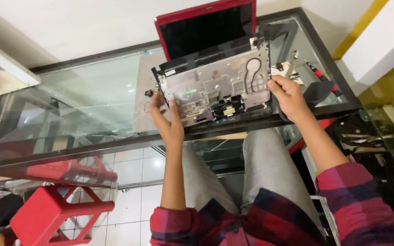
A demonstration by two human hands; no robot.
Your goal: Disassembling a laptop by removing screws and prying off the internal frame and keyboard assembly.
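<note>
We see a grey laptop panel (215, 86), its bare underside up with metal shielding, a looped cable and small connectors showing, tilted above the near edge of a glass table (87, 91). Our left hand (167, 120) grips the panel's near left corner, thumb on top and fingers curled under the edge, closed on it. Our right hand (290, 96) holds the panel's right edge the same way, fingers wrapped round the rim and thumb pressed on the upper face. Just behind the panel, and touching it along the far side, is the laptop's black base, and beyond that the red lid (206, 25) stands open with its dark screen facing us. The laptop sits on a pale grey mat (142, 107) that lies flat on the glass. To the right of the panel, near our right hand, lie a pair of pliers (292, 61) with pale handles and a red-handled tool (322, 77), both on the table top; a dark piece of sheet lies under the right hand's wrist. Our arms come up from plaid red and dark sleeves (356, 200), and grey trousers (270, 168) show beneath the table edge. Through the glass at lower left we see a red stool (51, 214) on a white tiled floor (133, 196). A yellow and white wall edge runs at the far right.
</note>
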